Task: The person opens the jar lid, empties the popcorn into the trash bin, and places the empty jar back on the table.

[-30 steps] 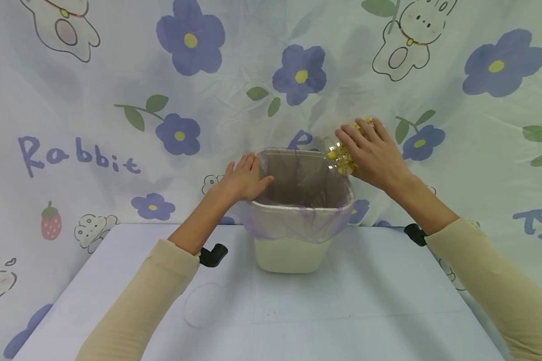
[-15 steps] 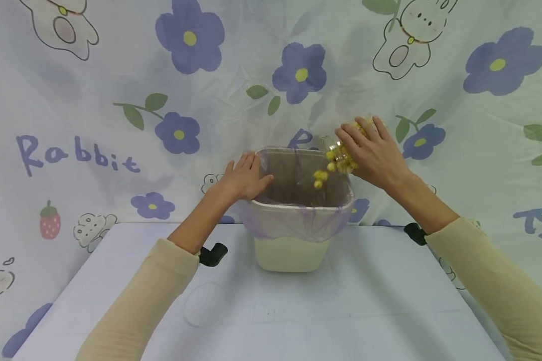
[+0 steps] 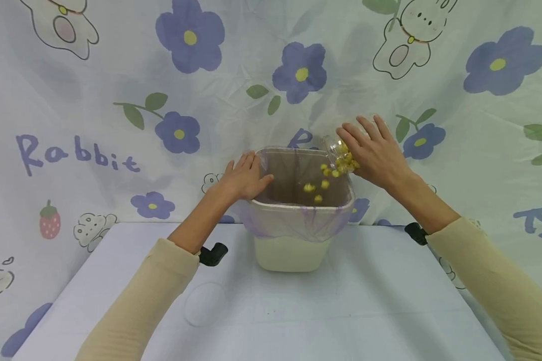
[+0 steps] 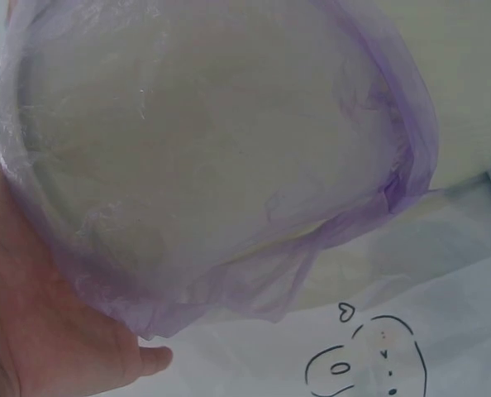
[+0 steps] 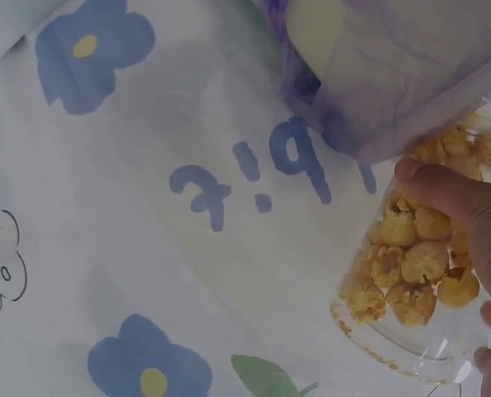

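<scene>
My right hand (image 3: 375, 150) grips a tilted clear plastic jar (image 5: 394, 335), its mouth over the right side of the lined trash bin (image 3: 293, 255). Yellow popcorn (image 5: 415, 256) fills part of the jar, and several falling pieces of popcorn (image 3: 309, 187) are inside the bin's opening. On the bin's left rim rests my left hand (image 3: 244, 178), fingers straight and thumb reaching over the edge. A thin purple-tinted trash bag (image 3: 298, 225) is folded over the rim. In the left wrist view the left hand (image 4: 47, 306) lies against the bagged bin; the bin's bottom is hidden.
The bin stands on a white table (image 3: 271, 316) toward its back edge. Behind it hangs a cloth (image 3: 235, 80) printed with flowers, rabbits and lettering. A black wrist mount (image 3: 214, 254) shows at the left sleeve.
Popcorn has begun to fall from the jar into the bin, and the jar's upper part now holds less. The left hand stays on the rim; the right hand has barely moved.
</scene>
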A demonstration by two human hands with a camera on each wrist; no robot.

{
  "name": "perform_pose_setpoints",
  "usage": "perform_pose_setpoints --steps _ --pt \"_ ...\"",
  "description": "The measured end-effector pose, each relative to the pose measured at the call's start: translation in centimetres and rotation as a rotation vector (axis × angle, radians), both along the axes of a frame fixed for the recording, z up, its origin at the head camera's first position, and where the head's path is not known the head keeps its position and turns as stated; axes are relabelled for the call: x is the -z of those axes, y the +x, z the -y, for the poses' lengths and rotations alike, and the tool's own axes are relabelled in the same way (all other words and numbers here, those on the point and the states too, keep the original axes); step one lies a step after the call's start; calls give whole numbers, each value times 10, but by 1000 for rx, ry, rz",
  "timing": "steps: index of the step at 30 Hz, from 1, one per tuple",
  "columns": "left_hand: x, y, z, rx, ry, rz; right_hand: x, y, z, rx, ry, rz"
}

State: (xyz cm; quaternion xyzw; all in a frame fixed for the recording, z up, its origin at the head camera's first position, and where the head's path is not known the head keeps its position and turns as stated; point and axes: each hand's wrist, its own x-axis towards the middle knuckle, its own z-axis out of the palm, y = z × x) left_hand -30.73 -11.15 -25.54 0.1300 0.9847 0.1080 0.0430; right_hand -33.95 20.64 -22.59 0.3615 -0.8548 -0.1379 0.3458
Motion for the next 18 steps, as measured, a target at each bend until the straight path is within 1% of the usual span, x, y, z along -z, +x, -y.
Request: perform_pose_setpoints --steps 4,10,18 --pt "0 -1 0 1 -2 -1 -1 0 0 7 -6 3" --pt "-1 1 0 1 -3 2 -2 -1 -1 -2 -5 -5" --pt "0 0 0 4 -7 5 -3 0 1 5 24 -30"
